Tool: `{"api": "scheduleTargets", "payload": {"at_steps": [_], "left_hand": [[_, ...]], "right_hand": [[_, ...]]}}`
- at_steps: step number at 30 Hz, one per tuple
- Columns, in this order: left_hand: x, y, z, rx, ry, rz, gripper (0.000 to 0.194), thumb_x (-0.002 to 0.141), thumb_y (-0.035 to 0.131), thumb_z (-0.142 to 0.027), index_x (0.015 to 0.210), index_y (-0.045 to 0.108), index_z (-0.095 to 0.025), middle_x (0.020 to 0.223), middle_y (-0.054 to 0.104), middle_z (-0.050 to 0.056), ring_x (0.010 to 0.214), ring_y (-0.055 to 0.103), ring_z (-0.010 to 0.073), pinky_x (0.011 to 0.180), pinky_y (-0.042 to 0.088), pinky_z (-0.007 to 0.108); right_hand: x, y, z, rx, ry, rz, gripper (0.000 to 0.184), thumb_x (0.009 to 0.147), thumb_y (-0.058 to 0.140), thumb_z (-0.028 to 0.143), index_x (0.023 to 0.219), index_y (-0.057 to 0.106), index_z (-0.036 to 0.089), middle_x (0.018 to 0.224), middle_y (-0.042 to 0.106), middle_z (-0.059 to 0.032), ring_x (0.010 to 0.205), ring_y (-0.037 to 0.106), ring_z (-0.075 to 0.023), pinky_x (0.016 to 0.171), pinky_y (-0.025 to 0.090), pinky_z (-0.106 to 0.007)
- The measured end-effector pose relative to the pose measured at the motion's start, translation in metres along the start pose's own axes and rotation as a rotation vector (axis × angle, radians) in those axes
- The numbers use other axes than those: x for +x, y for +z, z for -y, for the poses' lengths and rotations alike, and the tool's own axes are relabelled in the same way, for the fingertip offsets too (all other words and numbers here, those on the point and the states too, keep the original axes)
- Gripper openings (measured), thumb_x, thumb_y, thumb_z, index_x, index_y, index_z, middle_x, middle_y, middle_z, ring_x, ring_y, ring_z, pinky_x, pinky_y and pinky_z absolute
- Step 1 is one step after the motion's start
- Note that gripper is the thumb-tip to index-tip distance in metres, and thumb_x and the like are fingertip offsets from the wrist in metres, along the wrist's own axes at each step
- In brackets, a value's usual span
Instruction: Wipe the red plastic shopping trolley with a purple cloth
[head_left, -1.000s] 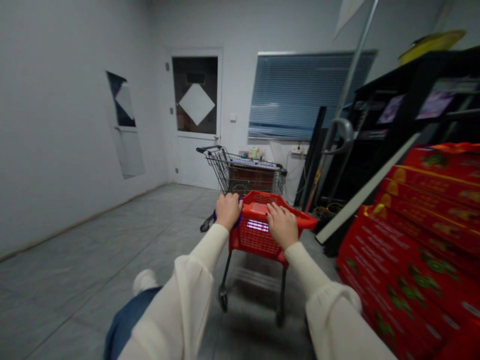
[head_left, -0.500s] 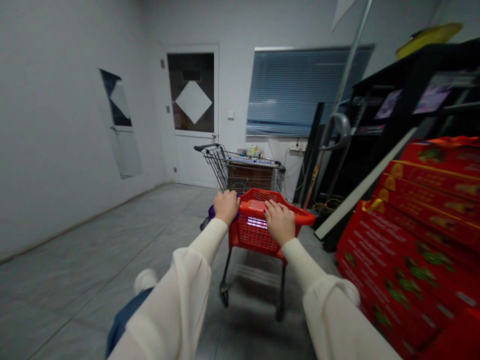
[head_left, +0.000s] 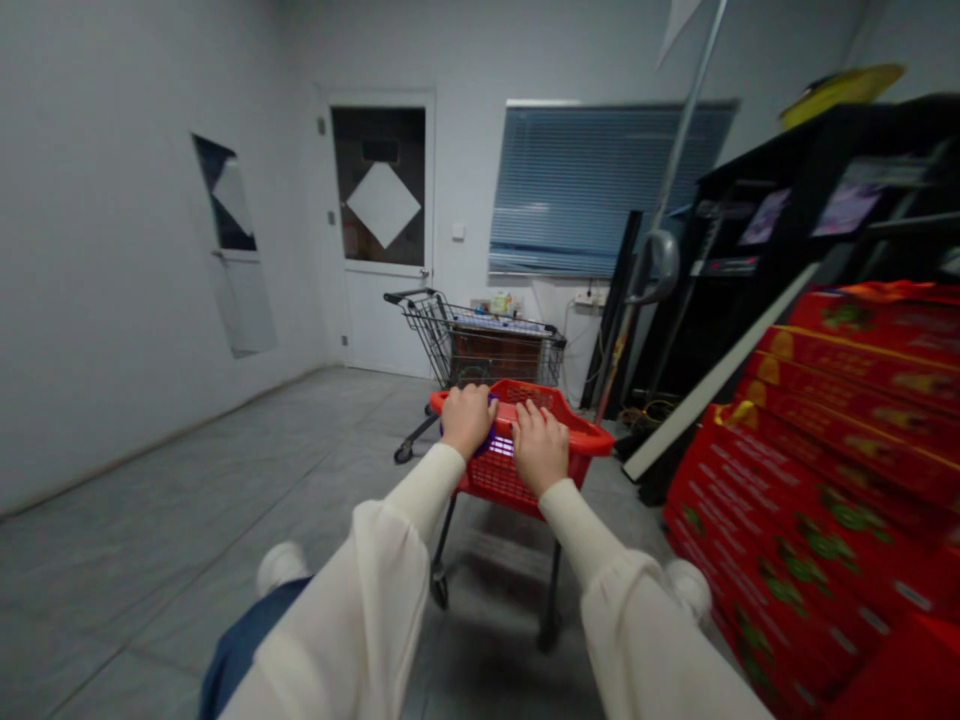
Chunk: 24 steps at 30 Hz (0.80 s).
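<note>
Head view: left hand (head_left: pixel 467 420) and right hand (head_left: pixel 538 448) sit closer together on the red plastic shopping cart (head_left: pixel 577 437) than half a second ago, and the cart's left rim corner now shows past the left hand. Left fingers (head_left: pixel 469 400) are curled closed over a purple grip (head_left: pixel 490 442); right fingers (head_left: pixel 534 418) are closed over the rim. Wire shopping cart (head_left: pixel 480 345) stands just ahead, red cartons (head_left: pixel 795 520) stacked to the right.
</note>
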<state>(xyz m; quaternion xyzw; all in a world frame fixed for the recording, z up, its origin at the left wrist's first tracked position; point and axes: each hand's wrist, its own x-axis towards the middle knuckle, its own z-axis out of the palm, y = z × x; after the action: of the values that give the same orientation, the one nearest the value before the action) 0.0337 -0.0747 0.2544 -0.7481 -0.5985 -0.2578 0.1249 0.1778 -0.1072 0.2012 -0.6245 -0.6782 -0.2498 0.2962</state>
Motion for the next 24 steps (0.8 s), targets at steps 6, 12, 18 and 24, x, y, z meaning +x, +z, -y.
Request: {"api": "scheduleTargets", "payload": {"at_steps": [6, 12, 18, 24], "left_hand": [[0.003, -0.004, 0.01, -0.019, 0.098, 0.041, 0.032, 0.098, 0.046, -0.041, 0.11, 0.067, -0.019, 0.112, 0.067, 0.01, 0.098, 0.061, 0.0239, 0.089, 0.042, 0.035], [-0.002, 0.0, 0.008, 0.035, -0.025, -0.022, 0.033, 0.099, 0.044, -0.038, 0.11, 0.066, -0.017, 0.111, 0.066, 0.013, 0.1, 0.059, 0.027, 0.087, 0.043, 0.038], [-0.008, 0.0, -0.029, -0.032, 0.224, -0.002, 0.034, 0.098, 0.045, -0.044, 0.109, 0.067, -0.02, 0.111, 0.065, 0.01, 0.1, 0.057, 0.0246, 0.09, 0.042, 0.037], [0.005, -0.003, -0.003, 0.035, 0.029, 0.004, 0.034, 0.098, 0.044, -0.038, 0.11, 0.067, -0.017, 0.111, 0.064, 0.013, 0.1, 0.058, 0.0278, 0.086, 0.043, 0.039]], "right_hand": [[-0.001, -0.015, -0.036, 0.028, -0.102, 0.055, 0.042, 0.1, 0.039, 0.028, 0.135, 0.06, 0.017, 0.139, 0.061, -0.0119, 0.122, 0.054, -0.0254, 0.098, 0.037, -0.039], [-0.013, -0.019, -0.063, -0.04, 0.028, -0.052, 0.037, 0.099, 0.044, 0.033, 0.126, 0.066, 0.02, 0.118, 0.07, -0.0135, 0.105, 0.057, -0.0271, 0.093, 0.033, -0.043], [-0.012, -0.012, -0.061, -0.04, -0.022, -0.062, 0.042, 0.099, 0.043, 0.034, 0.131, 0.061, 0.015, 0.123, 0.067, -0.0161, 0.107, 0.057, -0.0279, 0.093, 0.036, -0.042], [-0.015, 0.002, -0.081, 0.079, -0.044, -0.12, 0.041, 0.101, 0.035, 0.03, 0.124, 0.063, 0.012, 0.126, 0.065, -0.0156, 0.123, 0.05, -0.0272, 0.106, 0.035, -0.043]]}}
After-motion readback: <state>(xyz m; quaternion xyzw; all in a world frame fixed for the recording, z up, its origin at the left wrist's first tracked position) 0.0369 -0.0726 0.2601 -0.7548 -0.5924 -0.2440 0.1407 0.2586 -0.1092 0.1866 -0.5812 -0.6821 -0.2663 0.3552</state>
